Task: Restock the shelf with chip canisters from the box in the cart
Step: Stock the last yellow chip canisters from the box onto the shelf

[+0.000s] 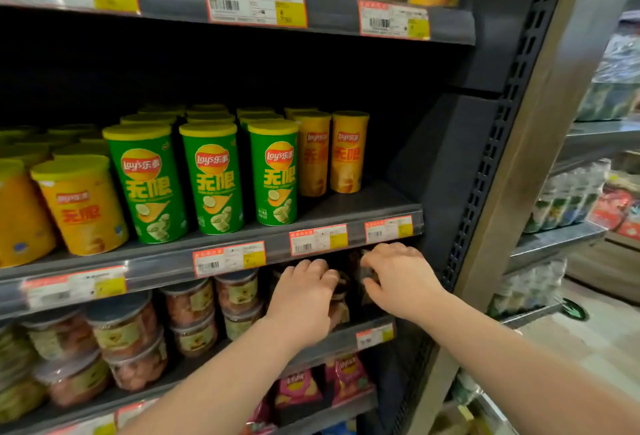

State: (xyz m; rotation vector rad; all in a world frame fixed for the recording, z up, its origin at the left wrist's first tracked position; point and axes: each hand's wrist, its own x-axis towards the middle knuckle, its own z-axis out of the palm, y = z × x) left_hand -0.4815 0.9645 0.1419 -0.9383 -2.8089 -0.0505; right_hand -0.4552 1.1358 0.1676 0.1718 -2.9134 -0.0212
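Both hands reach into the right end of the lower shelf (346,341), under the price rail. My left hand (304,296) curls its fingers over a dark canister (341,306) that is mostly hidden behind it. My right hand (394,275) grips another dark canister (367,272) at the shelf's far right. On the shelf above (311,213) stand green canisters (211,178) and yellow canisters (348,154) in upright rows. The box and the cart are out of view.
Stacked clear tubs of snacks (131,341) fill the lower shelf to the left. Pink chip bags (349,379) sit on the shelf below. A dark perforated upright (485,171) bounds the shelf on the right, and beyond it is another rack (571,199).
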